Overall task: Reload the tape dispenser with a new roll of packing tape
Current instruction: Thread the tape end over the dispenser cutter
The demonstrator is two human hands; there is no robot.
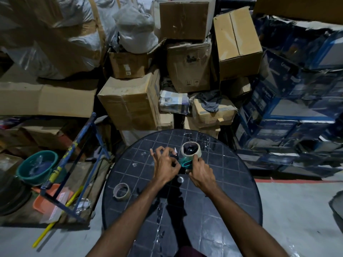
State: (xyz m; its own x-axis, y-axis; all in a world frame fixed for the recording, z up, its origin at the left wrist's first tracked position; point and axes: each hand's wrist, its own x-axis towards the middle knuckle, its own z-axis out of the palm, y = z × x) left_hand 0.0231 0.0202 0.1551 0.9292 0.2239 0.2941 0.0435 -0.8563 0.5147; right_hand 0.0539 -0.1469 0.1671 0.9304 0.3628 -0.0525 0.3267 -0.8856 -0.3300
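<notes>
Item: tape dispenser [186, 163], new roll [190, 149] mounted, at the round table's [241, 191] far middle; we grip its handle with our right hand [201, 172], our left hand [165, 164] pinching the thin, sticky, light tape end.

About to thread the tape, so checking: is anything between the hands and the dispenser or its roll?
Nothing visible. The right hand already grips the dispenser, with the tape roll mounted on it. The left hand pinches at its front. The empty core lies apart.
</notes>
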